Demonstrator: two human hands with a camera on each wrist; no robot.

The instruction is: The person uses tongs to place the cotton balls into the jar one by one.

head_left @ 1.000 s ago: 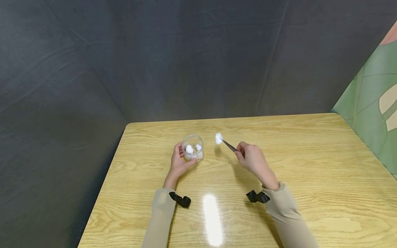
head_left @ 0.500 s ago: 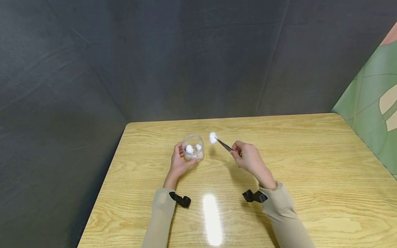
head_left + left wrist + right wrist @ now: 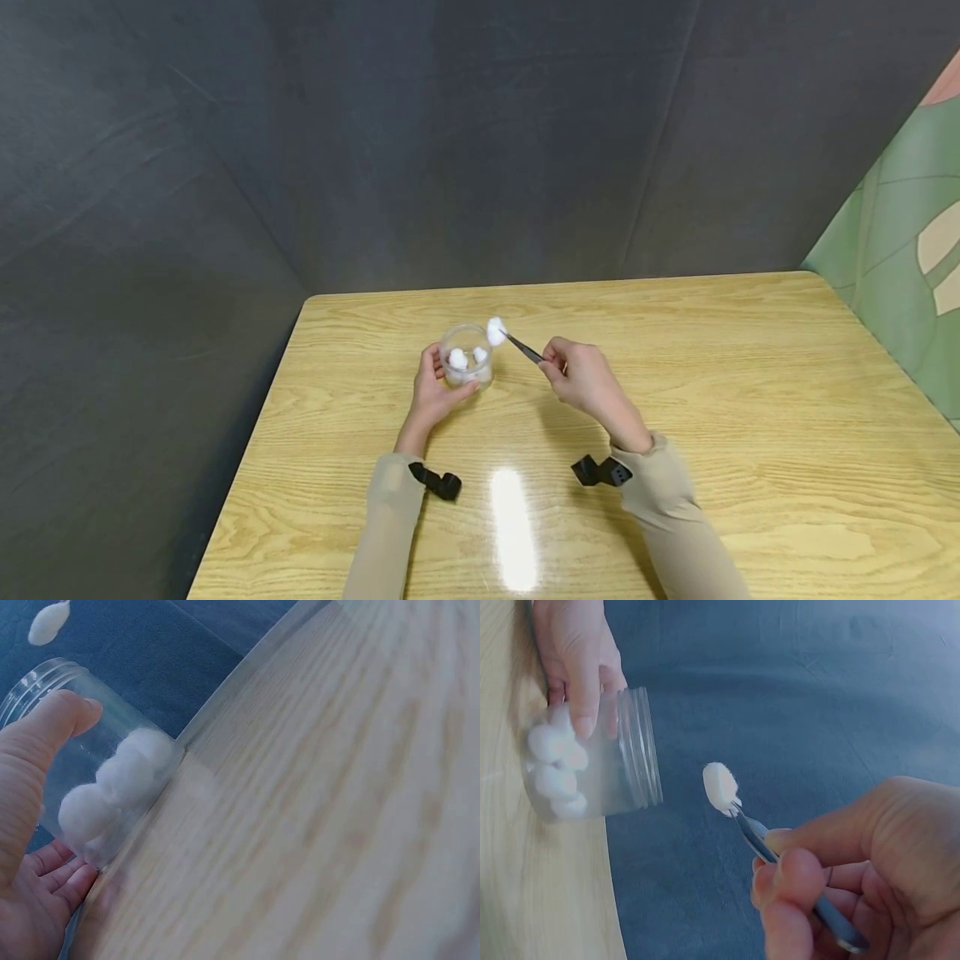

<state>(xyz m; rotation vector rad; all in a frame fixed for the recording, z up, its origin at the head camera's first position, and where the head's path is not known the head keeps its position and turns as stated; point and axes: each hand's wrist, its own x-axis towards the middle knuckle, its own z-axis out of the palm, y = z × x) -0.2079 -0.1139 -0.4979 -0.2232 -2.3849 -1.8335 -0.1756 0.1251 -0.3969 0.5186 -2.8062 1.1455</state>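
A clear jar (image 3: 467,367) with a threaded rim stands upright on the table, several white cotton balls (image 3: 124,776) piled in its bottom. My left hand (image 3: 435,392) grips the jar, thumb across the near side and fingers round the far left side. Between the thumb and fingers of my right hand (image 3: 588,379) are metal tweezers (image 3: 751,834). Their tips pinch one more cotton ball (image 3: 721,786), held above the table. In the head view that ball overlaps the jar's right rim; the right wrist view shows it a short way off the jar's mouth.
The wood-grain table (image 3: 750,400) ends at a dark padded wall (image 3: 480,150) behind and on the left. A green patterned panel (image 3: 892,242) borders it on the right. A small black camera (image 3: 442,485) is strapped to each wrist.
My right hand has carried the tweezers and cotton ball steadily leftward, from well right of the jar to its rim in the head view. My left hand and the jar have stayed in place.
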